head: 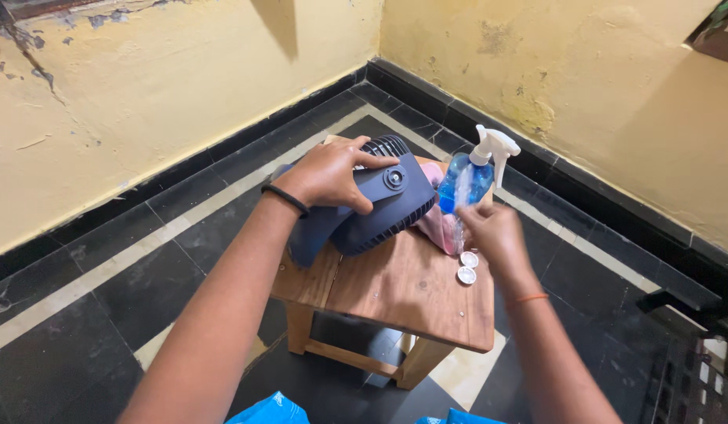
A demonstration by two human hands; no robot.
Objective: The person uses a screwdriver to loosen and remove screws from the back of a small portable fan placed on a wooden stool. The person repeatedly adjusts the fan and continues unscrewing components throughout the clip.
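Nearest the camera: bright blue cloth (274,410) at the bottom edge, over dark floor tiles (81,314) with pale stripes.

Next up: small wooden stool (395,294), top bare at its near half, legs and crossbar showing beneath.

On the stool's right side, two small white caps (467,268), lying close together, just below the right hand.

Right hand (493,232), orange thread at the wrist, reaching in from lower right; fingers curled together around the base of a clear blue spray bottle (468,179). Bottle held upright to slightly tilted, white trigger head on top, nozzle toward the right. Exact grip on the bottle's far side hidden by the hand.

Just left of that hand, touching the bottle's base area: pink cloth (440,224), bunched on the stool between bottle and fan.

Left hand (329,174), black band at the wrist, lying palm-down on a dark blue-grey fan (384,206). Fingers spread apart and pressed over the fan's rounded back housing, thumb toward the round centre knob. Fan tipped over on the stool's far left part, black grille at the far end, stand hanging past the stool's left edge.

Beyond the stool: black skirting tiles (427,98) along the corner, then yellow plaster walls (183,86), patchy and peeling at upper left.
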